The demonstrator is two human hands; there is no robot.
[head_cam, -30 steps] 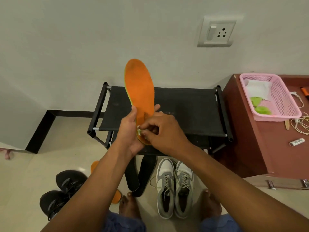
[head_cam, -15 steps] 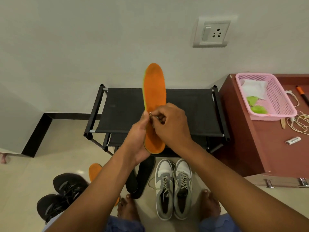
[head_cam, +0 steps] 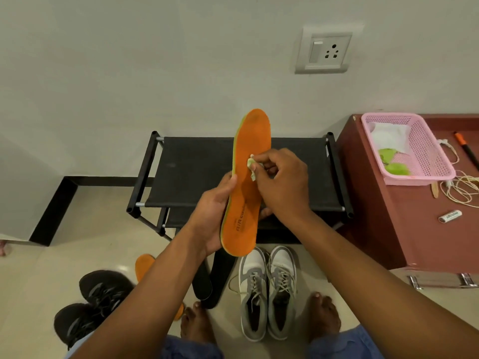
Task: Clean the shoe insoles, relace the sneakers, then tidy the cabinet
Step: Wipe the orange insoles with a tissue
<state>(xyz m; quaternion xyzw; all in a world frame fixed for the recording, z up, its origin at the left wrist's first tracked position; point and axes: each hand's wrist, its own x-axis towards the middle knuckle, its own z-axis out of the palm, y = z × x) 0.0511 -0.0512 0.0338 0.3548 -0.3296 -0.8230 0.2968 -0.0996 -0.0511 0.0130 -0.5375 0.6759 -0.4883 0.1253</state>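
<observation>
— Hands first: what is each doing?
— Left hand (head_cam: 215,216) grips the orange insole (head_cam: 246,182) along its edge, holding it upright over the black shoe rack (head_cam: 191,172) so its face is open. Right hand (head_cam: 282,185) pinches a small wipe (head_cam: 251,168) against it.
— Room to work?
— Toe end above the wipe is free. Grey sneakers (head_cam: 267,294) sit below the rack, well apart.

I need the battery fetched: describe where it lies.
Start at the brown cabinet on the right. Below the pink basket and the coiled cord lies the battery, alone on bare wood: a small white cylinder with dark print.
</observation>
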